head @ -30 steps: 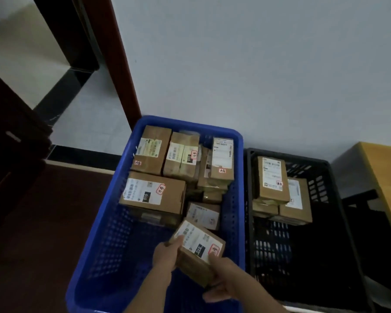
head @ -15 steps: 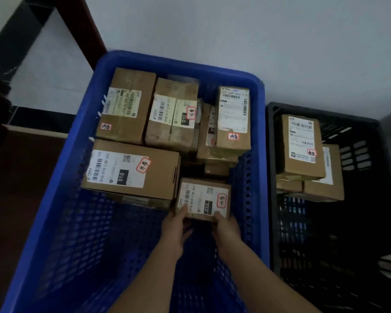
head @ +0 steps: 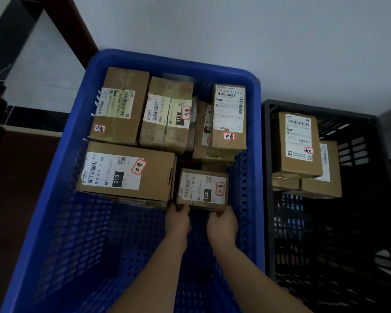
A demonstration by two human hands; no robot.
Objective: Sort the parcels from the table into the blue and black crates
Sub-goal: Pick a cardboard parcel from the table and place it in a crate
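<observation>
Parcel in hand (head: 202,188): small brown box, white label w/ "010" + red-edged sticker; sits low in blue crate, just right of big box, in front of rear stack.
L hand (head: 178,219): fingers curled on near left corner of small parcel, gripping.
R hand (head: 222,223): fingers curled on near right corner of same parcel, gripping.
Blue crate (head: 61,181): perforated walls, left of black crate, sides touching or nearly so; back half full, near half bare floor.
Big box (head: 127,171): front left of pile, label "010-010-L30-551", red-edged sticker.
Rear row: left box (head: 120,106), middle box (head: 167,114), tall box (head: 229,116) at right, lying on others.
Black crate (head: 266,154): slotted walls, parcels at back only.
Top box (head: 298,143): labelled, stacked on lower boxes (head: 323,186).
Wall (head: 235,30): pale, behind both crates.
</observation>
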